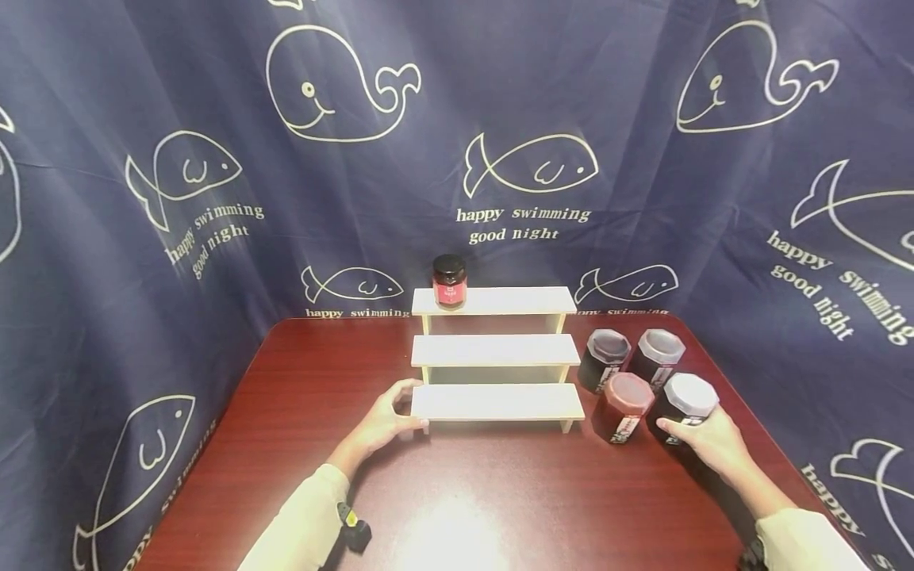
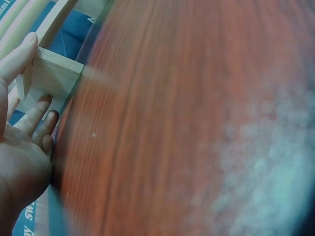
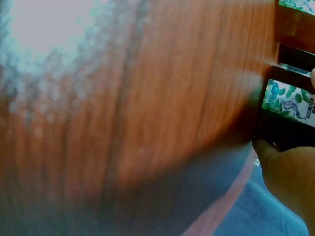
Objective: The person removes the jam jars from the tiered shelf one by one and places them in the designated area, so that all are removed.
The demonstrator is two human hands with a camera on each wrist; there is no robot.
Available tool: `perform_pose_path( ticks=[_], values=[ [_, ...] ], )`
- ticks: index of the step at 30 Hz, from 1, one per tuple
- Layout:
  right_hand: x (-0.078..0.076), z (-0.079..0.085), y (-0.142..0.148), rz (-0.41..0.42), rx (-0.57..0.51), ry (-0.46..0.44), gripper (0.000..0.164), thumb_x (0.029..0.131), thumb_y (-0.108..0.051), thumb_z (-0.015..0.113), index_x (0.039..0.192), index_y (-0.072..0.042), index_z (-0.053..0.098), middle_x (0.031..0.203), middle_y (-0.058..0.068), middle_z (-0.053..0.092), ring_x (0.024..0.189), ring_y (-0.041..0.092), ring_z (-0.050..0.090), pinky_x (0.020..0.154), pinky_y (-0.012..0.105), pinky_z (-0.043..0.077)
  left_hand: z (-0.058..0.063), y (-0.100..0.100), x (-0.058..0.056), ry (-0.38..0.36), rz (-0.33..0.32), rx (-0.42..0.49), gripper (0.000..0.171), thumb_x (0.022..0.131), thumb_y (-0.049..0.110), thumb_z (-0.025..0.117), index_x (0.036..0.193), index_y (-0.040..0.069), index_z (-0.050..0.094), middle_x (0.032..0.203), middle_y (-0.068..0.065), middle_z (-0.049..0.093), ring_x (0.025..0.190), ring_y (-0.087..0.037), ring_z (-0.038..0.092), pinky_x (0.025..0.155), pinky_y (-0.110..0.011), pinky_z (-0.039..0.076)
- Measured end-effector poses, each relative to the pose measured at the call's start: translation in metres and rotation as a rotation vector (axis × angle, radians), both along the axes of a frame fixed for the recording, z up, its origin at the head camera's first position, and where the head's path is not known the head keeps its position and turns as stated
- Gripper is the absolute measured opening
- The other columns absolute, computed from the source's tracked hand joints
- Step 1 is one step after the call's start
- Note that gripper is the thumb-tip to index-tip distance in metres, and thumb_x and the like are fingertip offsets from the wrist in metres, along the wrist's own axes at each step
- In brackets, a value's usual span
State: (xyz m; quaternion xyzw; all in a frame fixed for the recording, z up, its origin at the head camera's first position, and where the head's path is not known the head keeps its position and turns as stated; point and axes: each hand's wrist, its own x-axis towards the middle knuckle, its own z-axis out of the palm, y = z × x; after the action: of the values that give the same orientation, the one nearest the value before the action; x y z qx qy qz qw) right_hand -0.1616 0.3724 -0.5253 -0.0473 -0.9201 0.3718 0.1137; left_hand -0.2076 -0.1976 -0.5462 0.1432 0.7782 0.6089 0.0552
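Surface: dark red wooden table [image 1: 300, 444], glossy, with a bright glare patch on it between the two forearms.
Sleeves: pale sleeve [image 1: 300, 527] on the left forearm nearest the camera; a small black and yellow device [image 1: 352, 527] lies beside that wrist.
Left hand: the left hand [image 1: 385, 420] rests at the left end of the lowest step of the white three-step display riser [image 1: 500, 349], thumb up on the corner and fingers curled round the end of the board; the left wrist view shows the fingers [image 2: 37, 115] against the pale wooden leg below the step.
Right hand: the right hand [image 1: 707, 444] grips the white-lidded dark jar [image 1: 684, 408], fingers wrapped round its side while it stands upright on the table; the right wrist view shows a leaf-patterned label [image 3: 288, 101] on the jar just above the thumb.
Beside the right hand: a red-lidded jar [image 1: 623, 406] touches the held jar on its left.
Beyond the right hand: two more dark jars, a dark-lidded jar [image 1: 604, 358] and a grey-lidded jar [image 1: 657, 357], stand side by side just right of the riser.
Beyond the left hand: a small red jar with a black lid [image 1: 449, 282] stands upright at the left end of the riser's top step.
Backdrop: navy cloth [image 1: 143, 119] printed with white whales, fish and the words "happy swimming good night" hangs behind and to both sides.
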Motion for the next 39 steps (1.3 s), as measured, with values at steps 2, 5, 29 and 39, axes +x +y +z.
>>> perform_pose_path(
  ticks=[2, 5, 29, 39],
  values=[
    [0.000, 0.000, 0.000, 0.002, 0.000, -0.001, 0.080, 0.082, -0.036, 0.084, 0.134, 0.010, 0.044, 0.120, 0.033, 0.060, 0.108, 0.043, 0.056, 0.081, 0.042, 0.041, 0.000, 0.000, 0.000, -0.003, 0.001, -0.004, 0.071, 0.075, 0.014, 0.088, 0.137, 0.016, 0.055, 0.127, -0.009, 0.064, 0.119, -0.027, 0.056, 0.101, -0.047, 0.039],
    [0.001, 0.000, 0.000, 0.007, -0.004, -0.004, 0.081, 0.082, -0.036, 0.084, 0.135, 0.011, 0.043, 0.121, 0.035, 0.059, 0.109, 0.047, 0.055, 0.083, 0.047, 0.042, 0.000, 0.000, 0.000, 0.001, 0.004, -0.010, 0.071, 0.075, 0.013, 0.088, 0.137, 0.015, 0.055, 0.127, -0.009, 0.064, 0.118, -0.028, 0.056, 0.101, -0.048, 0.040],
    [0.011, 0.042, 0.005, 0.192, -0.449, 0.187, 0.093, 0.090, 0.007, 0.066, 0.161, -0.005, 0.008, 0.147, 0.003, 0.040, 0.137, 0.001, 0.033, 0.108, 0.010, 0.026, 0.001, 0.001, 0.001, 0.014, 0.010, -0.009, 0.070, 0.076, 0.011, 0.087, 0.138, 0.013, 0.055, 0.125, -0.012, 0.064, 0.117, -0.030, 0.058, 0.098, -0.047, 0.043],
    [-0.013, 0.117, -0.051, 0.275, -0.269, 0.297, 0.090, 0.085, 0.004, 0.075, 0.158, -0.002, 0.022, 0.151, 0.019, 0.041, 0.142, 0.017, 0.039, 0.104, 0.010, 0.032, -0.001, 0.002, 0.000, 0.024, 0.017, -0.010, 0.070, 0.075, 0.011, 0.087, 0.138, 0.014, 0.055, 0.126, -0.012, 0.065, 0.116, -0.030, 0.058, 0.098, -0.047, 0.042]
  ],
)
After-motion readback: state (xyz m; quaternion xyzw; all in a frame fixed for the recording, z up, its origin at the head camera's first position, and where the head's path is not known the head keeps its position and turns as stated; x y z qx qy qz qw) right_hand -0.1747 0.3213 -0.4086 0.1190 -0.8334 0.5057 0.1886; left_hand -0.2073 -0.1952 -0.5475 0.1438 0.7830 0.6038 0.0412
